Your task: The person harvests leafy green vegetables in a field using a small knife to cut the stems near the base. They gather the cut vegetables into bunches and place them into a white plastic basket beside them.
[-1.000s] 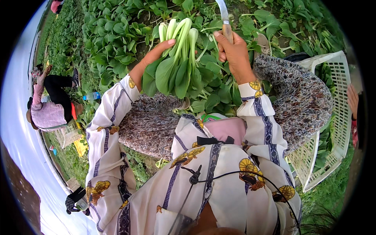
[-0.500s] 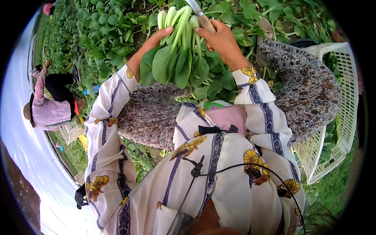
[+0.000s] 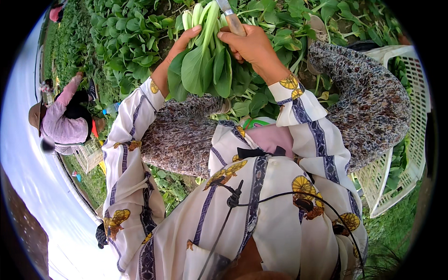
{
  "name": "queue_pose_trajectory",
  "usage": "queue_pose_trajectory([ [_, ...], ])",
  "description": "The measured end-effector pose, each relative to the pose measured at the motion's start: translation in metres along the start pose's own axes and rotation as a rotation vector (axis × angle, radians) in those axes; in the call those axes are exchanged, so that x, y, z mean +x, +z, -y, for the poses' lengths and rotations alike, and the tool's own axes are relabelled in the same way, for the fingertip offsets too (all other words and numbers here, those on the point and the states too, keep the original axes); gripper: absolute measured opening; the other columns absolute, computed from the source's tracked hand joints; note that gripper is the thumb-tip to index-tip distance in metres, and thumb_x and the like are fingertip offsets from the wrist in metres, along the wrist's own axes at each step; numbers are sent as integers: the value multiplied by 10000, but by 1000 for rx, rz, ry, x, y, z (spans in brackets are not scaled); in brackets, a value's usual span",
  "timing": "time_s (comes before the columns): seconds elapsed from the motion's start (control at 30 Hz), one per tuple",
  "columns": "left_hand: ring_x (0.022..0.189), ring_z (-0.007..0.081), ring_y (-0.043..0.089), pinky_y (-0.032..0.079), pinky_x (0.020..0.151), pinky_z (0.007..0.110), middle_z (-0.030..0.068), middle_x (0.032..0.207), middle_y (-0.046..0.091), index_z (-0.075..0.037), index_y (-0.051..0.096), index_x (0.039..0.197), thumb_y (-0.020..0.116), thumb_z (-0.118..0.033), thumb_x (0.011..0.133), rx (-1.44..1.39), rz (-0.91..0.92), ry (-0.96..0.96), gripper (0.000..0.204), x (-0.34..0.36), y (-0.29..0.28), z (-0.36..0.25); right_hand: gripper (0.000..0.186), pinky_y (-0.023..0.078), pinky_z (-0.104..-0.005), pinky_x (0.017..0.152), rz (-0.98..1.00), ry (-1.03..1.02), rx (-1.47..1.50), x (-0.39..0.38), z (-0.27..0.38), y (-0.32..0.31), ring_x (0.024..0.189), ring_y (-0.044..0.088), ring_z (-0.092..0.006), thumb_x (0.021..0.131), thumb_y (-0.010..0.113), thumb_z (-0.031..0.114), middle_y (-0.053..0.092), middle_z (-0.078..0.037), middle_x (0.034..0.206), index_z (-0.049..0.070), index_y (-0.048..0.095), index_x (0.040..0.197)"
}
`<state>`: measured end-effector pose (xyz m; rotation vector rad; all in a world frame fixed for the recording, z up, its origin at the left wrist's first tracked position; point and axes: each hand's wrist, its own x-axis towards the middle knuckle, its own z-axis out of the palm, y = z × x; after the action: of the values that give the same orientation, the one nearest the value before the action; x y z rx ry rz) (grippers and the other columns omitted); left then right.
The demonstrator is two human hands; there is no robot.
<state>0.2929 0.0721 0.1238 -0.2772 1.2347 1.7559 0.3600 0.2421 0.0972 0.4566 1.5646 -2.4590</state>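
Greens [image 3: 205, 65] held up over the bed, stems up. Left hand [image 3: 184, 44] wrapped round the bunch; right hand [image 3: 249, 44] closed on knife [image 3: 229, 16] at stems. Looks like trimming; next needs a steady cut w/ fingers clear.

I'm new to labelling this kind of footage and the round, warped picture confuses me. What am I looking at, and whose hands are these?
The picture comes from a wide fisheye camera worn on a person's head, looking down, so edges bend. The patterned white sleeves rising from below are the wearer's own arms. The left hand grips a bunch of green leafy vegetables with pale stalks. The right hand holds a knife with a metal blade against that bunch. Around them grow rows of leafy green plants. A white plastic lattice crate sits at the right. At the left, another person in a pink top bends over the plants.
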Motion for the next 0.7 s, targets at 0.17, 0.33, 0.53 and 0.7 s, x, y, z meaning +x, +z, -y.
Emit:
queue_pose_trajectory([
  [0.17, 855, 222, 626, 512, 791, 364, 117, 1011, 622, -63, 515, 1186, 575, -421, 825, 60, -21, -29, 512, 4, -2, 3, 193, 339, -242, 393, 17, 55, -7, 7, -8, -4, 439, 456, -85, 759, 671, 177, 504, -7, 574, 13, 569, 752],
  [0.33, 872, 224, 627, 512, 796, 364, 122, 1034, 620, -59, 511, 1200, 562, -439, 824, 81, -13, -88, 537, 2, 2, 0, 238, 323, -233, 414, 66, 154, 25, 6, -2, -15, 467, 435, -60, 761, 699, 257, 475, 38, 574, 45, 592, 784],
  [0.53, 975, 248, 596, 494, 848, 368, 131, 1208, 535, -83, 389, 1326, 523, -449, 839, 154, 70, -24, 623, -11, 10, -5, 242, 377, -301, 450, 12, -147, -592, 7, 15, -43, 455, 468, -128, 716, 668, 253, 499, -31, 545, 32, 570, 708],
  [0.7, 1003, 241, 578, 520, 794, 318, 208, 1261, 468, -53, 295, 1376, 510, -460, 838, 196, 314, -73, 709, -26, 12, -3, 209, 413, -393, 528, -127, -684, -1091, 11, 21, -76, 559, 540, -310, 763, 611, 246, 559, -141, 616, 48, 598, 831],
])
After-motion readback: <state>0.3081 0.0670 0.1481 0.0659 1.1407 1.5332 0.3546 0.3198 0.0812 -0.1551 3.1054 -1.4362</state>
